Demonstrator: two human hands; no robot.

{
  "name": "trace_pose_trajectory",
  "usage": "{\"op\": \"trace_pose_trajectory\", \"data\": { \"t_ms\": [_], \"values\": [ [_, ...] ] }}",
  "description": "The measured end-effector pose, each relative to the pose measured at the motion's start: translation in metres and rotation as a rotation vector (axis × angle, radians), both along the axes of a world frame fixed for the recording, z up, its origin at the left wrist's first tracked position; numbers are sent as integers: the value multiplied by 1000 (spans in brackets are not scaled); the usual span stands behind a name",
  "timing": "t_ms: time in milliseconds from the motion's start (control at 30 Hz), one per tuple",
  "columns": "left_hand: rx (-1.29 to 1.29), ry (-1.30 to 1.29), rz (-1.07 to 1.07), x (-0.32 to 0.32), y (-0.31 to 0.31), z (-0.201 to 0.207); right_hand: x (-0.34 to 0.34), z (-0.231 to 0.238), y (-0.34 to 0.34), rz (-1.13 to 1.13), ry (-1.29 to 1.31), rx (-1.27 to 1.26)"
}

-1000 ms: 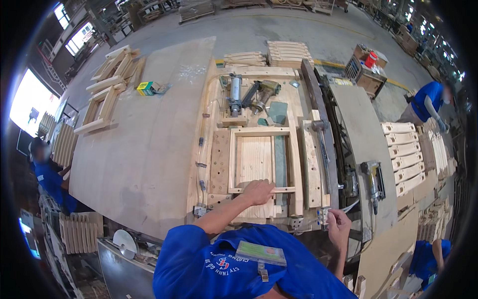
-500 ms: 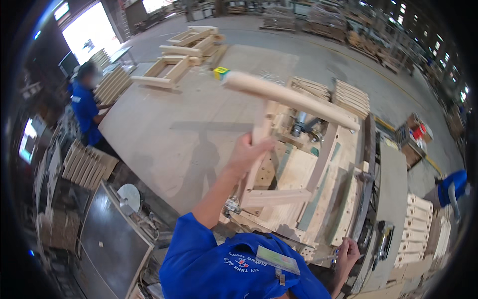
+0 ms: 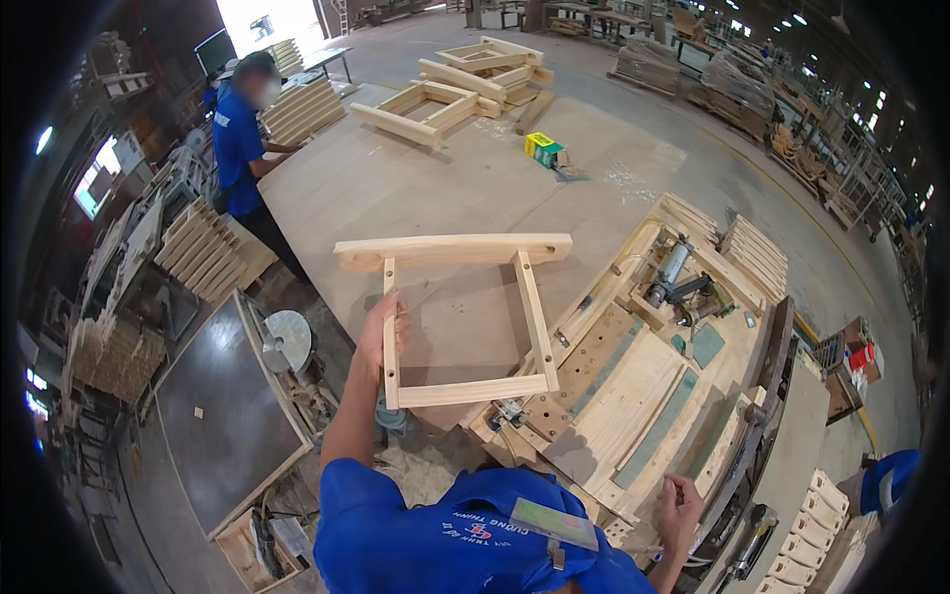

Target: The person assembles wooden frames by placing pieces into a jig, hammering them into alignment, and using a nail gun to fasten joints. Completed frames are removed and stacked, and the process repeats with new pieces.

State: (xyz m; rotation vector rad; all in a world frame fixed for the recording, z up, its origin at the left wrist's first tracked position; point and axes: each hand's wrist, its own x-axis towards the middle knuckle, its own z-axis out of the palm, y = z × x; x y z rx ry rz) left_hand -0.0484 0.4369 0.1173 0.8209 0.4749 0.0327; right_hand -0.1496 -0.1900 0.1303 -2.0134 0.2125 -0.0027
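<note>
A pale wooden frame (image 3: 455,389) with one long, rounded top rail is tilted over the near part of the large table. My left hand (image 3: 380,332) is closed round its left side bar and carries it alone. To the right lies a wooden clamping jig (image 3: 633,406) with green strips and metal cylinders (image 3: 671,269); no frame rests on it. My right hand (image 3: 679,507) hovers beside the jig's near right end, apart from the frame. Its fingers are curled together, and what they hold, if anything, is hidden.
The wide board-topped table (image 3: 327,213) bears several stacked wooden frames (image 3: 435,104) and a yellow-green box (image 3: 542,148). At its left edge stands a person in blue (image 3: 237,148). Slatted wooden parts (image 3: 213,252) are piled at left, near a dark machine table (image 3: 213,406).
My left hand has swung the frame leftward, off from above the jig to over the table, and turned it flatter. My right hand stays near the jig's near end. The view has turned rightward.
</note>
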Motion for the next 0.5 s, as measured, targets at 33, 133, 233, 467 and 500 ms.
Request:
{"op": "trace_pose_trajectory", "data": {
  "t_ms": [33,133,233,467,500],
  "values": [
    [22,54,1,4,6,-2,3,-1,5,9,-19,10],
    [177,181,-55,22,26,1,7,1,15,20,0,-8],
    [869,302,-31,35,62,16,5,2,22,55,30,-39],
    [1677,91,-26,95,-18,29,-17,-6,32,-58,58,-101],
    [1953,152,-443,92,-43,25,-16,-9,35,-50,73,-108]
  ]
}}
